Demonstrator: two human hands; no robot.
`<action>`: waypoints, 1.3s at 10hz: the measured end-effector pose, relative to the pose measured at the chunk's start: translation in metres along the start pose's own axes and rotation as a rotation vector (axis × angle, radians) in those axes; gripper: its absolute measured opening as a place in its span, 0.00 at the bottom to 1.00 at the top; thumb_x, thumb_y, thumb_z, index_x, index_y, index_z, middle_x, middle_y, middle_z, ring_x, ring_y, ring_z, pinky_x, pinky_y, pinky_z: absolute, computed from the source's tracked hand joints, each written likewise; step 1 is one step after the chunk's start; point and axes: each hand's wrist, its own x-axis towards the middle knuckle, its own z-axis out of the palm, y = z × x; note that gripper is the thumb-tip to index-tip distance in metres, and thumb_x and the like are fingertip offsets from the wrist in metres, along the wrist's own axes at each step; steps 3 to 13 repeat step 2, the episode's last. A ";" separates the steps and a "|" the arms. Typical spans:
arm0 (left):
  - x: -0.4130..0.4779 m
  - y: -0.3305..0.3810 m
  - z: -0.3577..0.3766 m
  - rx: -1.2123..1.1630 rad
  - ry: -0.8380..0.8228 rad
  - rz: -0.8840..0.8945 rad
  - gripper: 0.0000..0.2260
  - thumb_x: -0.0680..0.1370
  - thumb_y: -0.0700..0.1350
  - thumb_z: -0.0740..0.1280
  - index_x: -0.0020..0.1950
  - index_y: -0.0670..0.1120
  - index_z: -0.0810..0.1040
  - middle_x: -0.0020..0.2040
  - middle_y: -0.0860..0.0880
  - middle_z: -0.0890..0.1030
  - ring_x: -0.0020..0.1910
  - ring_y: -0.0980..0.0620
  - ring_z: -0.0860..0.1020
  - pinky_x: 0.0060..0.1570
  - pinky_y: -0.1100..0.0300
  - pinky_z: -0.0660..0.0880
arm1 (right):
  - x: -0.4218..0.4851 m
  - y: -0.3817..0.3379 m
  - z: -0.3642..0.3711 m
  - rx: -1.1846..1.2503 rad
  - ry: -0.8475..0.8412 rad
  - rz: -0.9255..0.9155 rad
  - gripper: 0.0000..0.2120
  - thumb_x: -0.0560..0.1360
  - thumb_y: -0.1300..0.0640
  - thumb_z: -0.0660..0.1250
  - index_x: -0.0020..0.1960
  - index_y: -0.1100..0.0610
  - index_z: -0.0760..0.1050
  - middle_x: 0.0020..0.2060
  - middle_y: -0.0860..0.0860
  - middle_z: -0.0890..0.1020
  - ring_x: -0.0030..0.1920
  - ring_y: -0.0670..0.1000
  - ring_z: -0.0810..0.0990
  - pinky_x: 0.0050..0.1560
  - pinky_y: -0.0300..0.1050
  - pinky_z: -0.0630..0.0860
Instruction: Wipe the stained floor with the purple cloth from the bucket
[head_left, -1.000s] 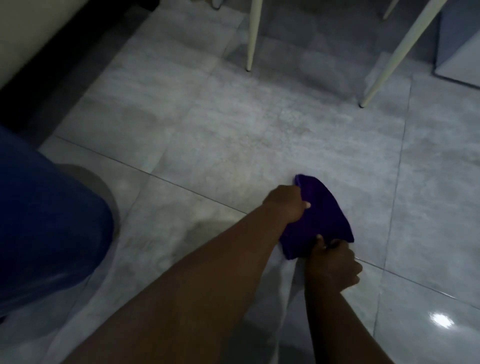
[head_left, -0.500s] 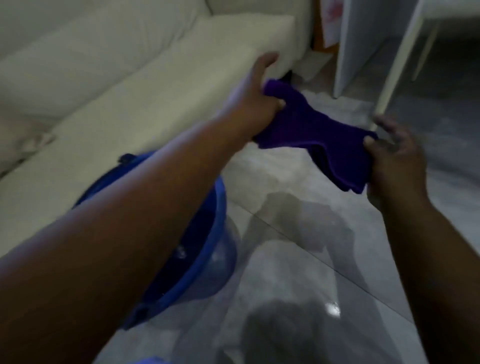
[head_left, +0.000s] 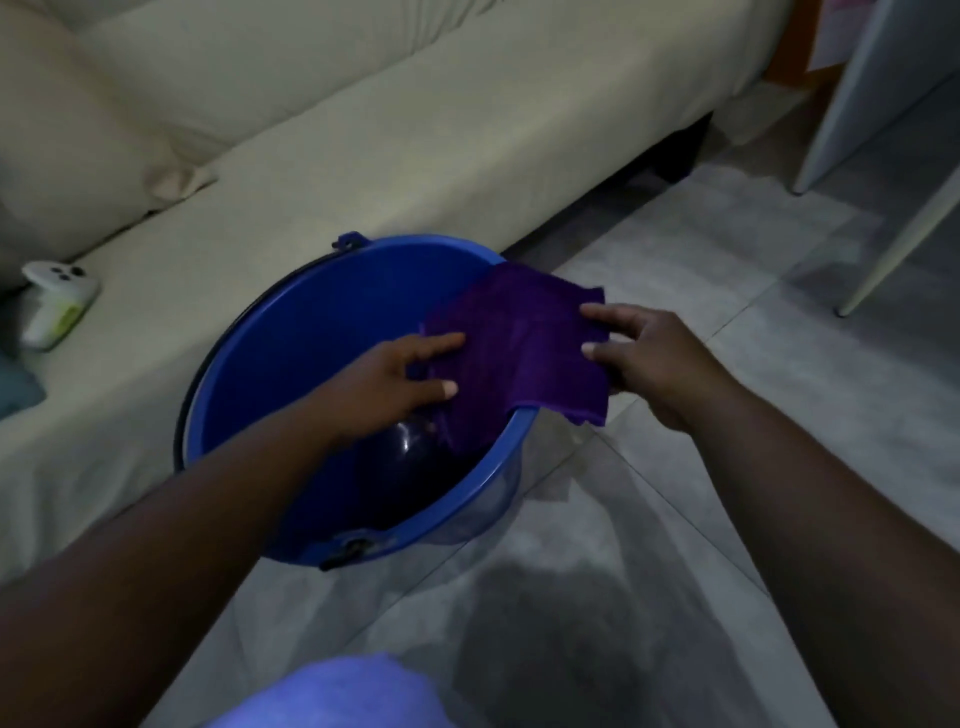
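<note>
1. Biggest thing first: the grey tiled floor (head_left: 675, 545) takes up the right and bottom of the shot. I honestly can't make out a stain on it in this light, only shadows and a bit of sheen, so no telling from here if the wiping is finished.
2. The blue bucket (head_left: 249, 364) sits on the floor right up against the cream sofa (head_left: 415, 130). Its inside looks dark, can't tell if there's water in it.
3. The purple cloth (head_left: 519, 343) is draped flat over the bucket's right rim, part hanging inside, part outside. So it's at the bucket, not down on the tiles.
4. Left hand (head_left: 395, 384) pinches the cloth's inner edge, thumb on top. Right hand (head_left: 644, 353) pinches the outer edge the same way.
5. My guess: it's either being parked on the rim because the job's over, or about to get dunked for another pass.
</note>
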 end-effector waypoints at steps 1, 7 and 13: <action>0.012 0.000 0.004 0.030 -0.135 -0.064 0.26 0.78 0.43 0.68 0.74 0.58 0.68 0.70 0.52 0.74 0.60 0.56 0.79 0.52 0.65 0.80 | 0.001 0.018 -0.001 -0.166 0.031 -0.037 0.23 0.77 0.65 0.68 0.71 0.53 0.73 0.67 0.50 0.76 0.37 0.49 0.83 0.35 0.40 0.79; 0.028 0.010 0.002 0.311 -0.051 -0.081 0.23 0.79 0.48 0.67 0.74 0.56 0.69 0.67 0.50 0.77 0.61 0.52 0.78 0.66 0.53 0.74 | -0.005 0.031 -0.012 -0.214 0.143 -0.031 0.22 0.77 0.62 0.69 0.69 0.53 0.74 0.63 0.47 0.76 0.37 0.50 0.85 0.40 0.45 0.83; 0.028 0.010 0.002 0.311 -0.051 -0.081 0.23 0.79 0.48 0.67 0.74 0.56 0.69 0.67 0.50 0.77 0.61 0.52 0.78 0.66 0.53 0.74 | -0.005 0.031 -0.012 -0.214 0.143 -0.031 0.22 0.77 0.62 0.69 0.69 0.53 0.74 0.63 0.47 0.76 0.37 0.50 0.85 0.40 0.45 0.83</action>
